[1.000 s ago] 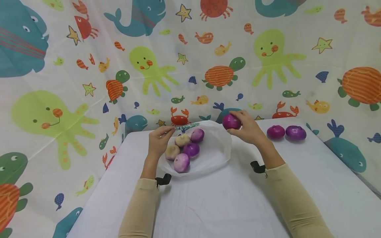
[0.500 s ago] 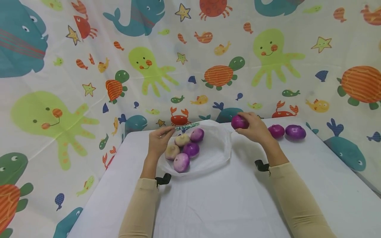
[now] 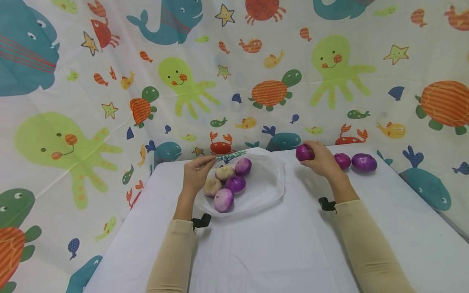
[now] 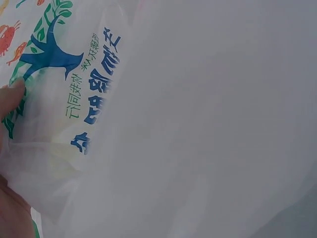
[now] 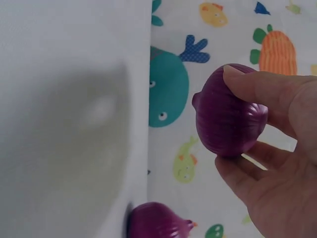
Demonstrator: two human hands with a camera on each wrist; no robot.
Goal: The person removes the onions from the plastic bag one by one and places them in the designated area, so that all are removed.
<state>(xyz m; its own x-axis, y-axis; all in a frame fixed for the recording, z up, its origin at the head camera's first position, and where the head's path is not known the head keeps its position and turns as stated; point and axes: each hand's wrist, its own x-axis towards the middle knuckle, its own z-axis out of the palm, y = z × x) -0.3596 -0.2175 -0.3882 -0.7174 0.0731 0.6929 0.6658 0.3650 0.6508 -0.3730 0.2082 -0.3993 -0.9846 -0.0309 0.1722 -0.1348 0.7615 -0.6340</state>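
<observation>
My right hand [image 3: 322,159] grips a purple onion [image 5: 228,116] between thumb and fingers, above the table to the right of the bag. In the right wrist view its pointed tip faces left. My left hand [image 3: 195,173] pinches the left rim of a thin white plastic bag [image 3: 264,179], holding its mouth open. Inside the bag lie several onion-shaped vegetables: two cream ones [image 3: 212,187] and three purple ones [image 3: 235,184]. In the left wrist view the bag wall [image 4: 198,109] fills most of the picture, with a blue and green print on it.
Two more purple things stand at the back right of the table [image 3: 278,252]: a reddish-purple onion [image 3: 342,161], partly behind my right hand, and a wider violet one [image 3: 364,162]. A curtain with sea animals [image 3: 234,61] hangs right behind the table.
My right hand has moved right and slightly down with the onion, away from the bag and toward the two at the back right. The left hand and bag have stayed in place.
</observation>
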